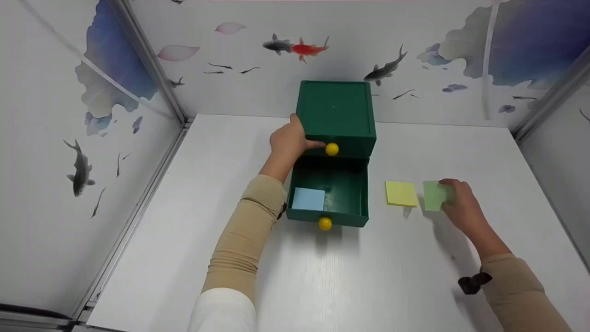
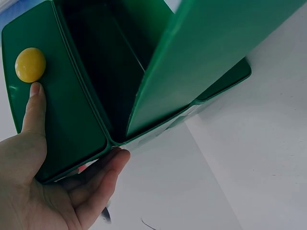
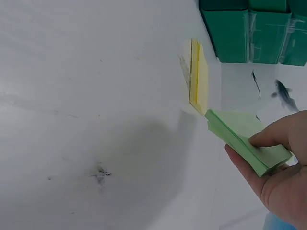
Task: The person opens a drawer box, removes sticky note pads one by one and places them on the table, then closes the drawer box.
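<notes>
A green drawer cabinet (image 1: 335, 108) has its lower drawer (image 1: 348, 193) pulled out. My left hand (image 1: 288, 140) grips the cabinet's left front corner, its thumb on the upper drawer front beside the yellow knob (image 2: 30, 64) and its fingers along the side. In the open drawer, a blue sticky-note pad (image 1: 309, 199) lies at the front left. My right hand (image 1: 463, 203) pinches a pale green sticky-note pad (image 3: 244, 136) between thumb and fingers, raised over the table. Left of it, a yellow sticky-note pad (image 1: 401, 193) lies flat on the table.
The white table (image 1: 318, 290) runs back to a wall (image 1: 244, 92) painted with fish and petals. Another wall (image 1: 41, 193) closes the left side. A second yellow knob (image 1: 325, 223) sticks out from the lower drawer's front.
</notes>
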The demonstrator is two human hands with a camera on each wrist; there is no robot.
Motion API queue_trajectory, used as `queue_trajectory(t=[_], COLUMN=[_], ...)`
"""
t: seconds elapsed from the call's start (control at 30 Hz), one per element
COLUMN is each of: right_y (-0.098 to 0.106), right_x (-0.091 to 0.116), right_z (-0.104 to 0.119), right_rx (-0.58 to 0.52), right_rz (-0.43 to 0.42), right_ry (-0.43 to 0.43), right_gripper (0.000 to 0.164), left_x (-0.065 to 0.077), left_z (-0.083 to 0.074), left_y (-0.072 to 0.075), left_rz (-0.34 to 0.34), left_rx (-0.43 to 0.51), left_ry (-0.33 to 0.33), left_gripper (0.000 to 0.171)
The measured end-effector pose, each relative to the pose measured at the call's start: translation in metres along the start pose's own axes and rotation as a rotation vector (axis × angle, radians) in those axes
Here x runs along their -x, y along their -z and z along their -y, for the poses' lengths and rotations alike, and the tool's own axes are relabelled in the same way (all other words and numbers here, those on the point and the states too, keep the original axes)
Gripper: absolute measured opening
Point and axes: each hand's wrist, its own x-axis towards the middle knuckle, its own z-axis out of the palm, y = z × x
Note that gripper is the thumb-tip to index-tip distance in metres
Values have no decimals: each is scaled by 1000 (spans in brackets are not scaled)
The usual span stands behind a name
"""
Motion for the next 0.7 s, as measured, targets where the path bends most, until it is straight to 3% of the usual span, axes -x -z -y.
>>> queue_trajectory(t=[0.53,0.7], right_y=[-10,-12], right_x=[-24,-27], right_z=[-13,-19], right_rx=[-176,-202], right_rz=[36,59], right_ry=[-198,-252], right_gripper=[67,73], left_x=[1,1], left_z=[2,1], left_y=[-1,-1], left_rz=[-20,-14], left_rx=[24,17], left_ry=[-21,-15], left_gripper=[98,102])
